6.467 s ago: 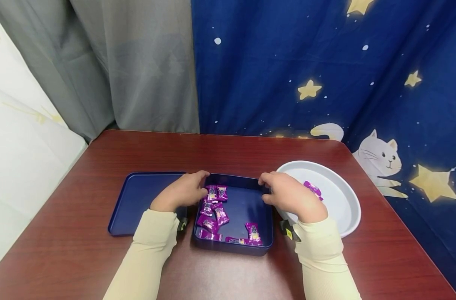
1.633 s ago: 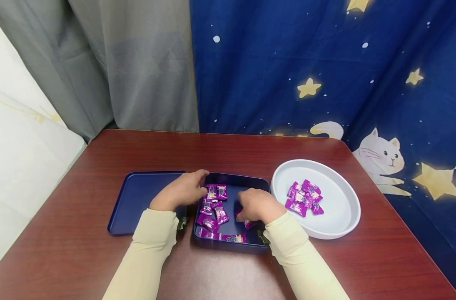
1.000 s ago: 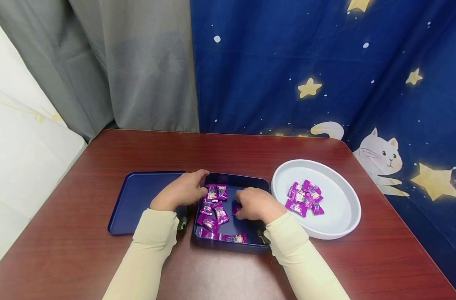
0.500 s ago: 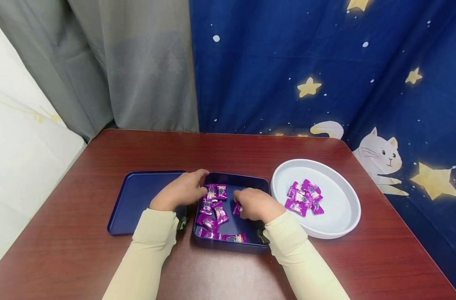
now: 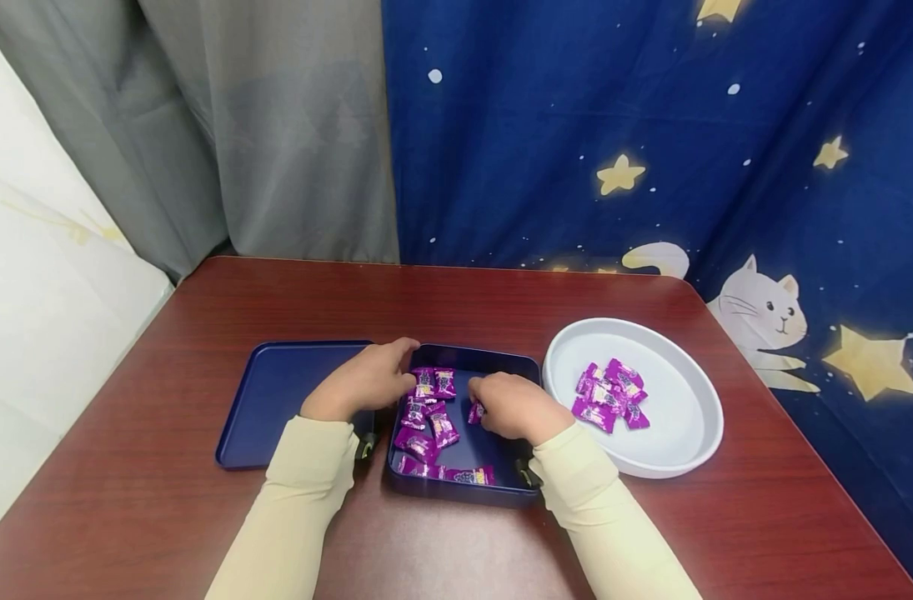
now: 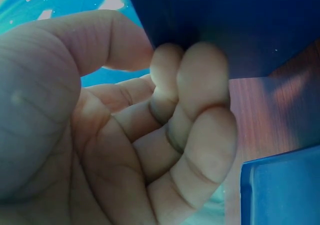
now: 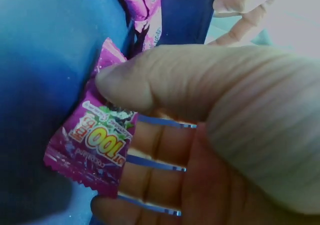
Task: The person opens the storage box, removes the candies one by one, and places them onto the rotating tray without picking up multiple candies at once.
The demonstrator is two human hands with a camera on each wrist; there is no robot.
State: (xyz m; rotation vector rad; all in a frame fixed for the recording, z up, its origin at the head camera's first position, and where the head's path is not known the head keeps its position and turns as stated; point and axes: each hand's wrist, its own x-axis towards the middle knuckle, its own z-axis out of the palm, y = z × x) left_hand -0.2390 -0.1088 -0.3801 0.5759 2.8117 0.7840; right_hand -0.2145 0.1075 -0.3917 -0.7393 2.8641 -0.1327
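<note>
A blue rectangular box (image 5: 459, 492) stands mid-table with several purple-wrapped candies (image 5: 443, 427) along its left and front sides. My left hand (image 5: 362, 385) grips the box's left wall near the back corner; the left wrist view shows its fingertips and thumb against the blue wall (image 6: 240, 30). Inside the box, my right hand (image 5: 518, 408) pinches a candy (image 7: 97, 140). In the right wrist view the thumb lies on the wrapper, which is printed with "100", and fingers are behind it. Only a corner of this candy (image 5: 476, 412) shows from the head.
Right of the box, a round white tray (image 5: 684, 417) bears a heap of purple candies (image 5: 609, 396). A flat blue lid (image 5: 291, 392) lies to the left, partly under my left forearm. Curtains (image 5: 539, 150) hang behind the brown table (image 5: 456, 558).
My right hand has gone from the box's right wall, where it covered most of the tray's candies, into the box. It now holds a candy, shifted slightly back and left. The left hand has stayed put.
</note>
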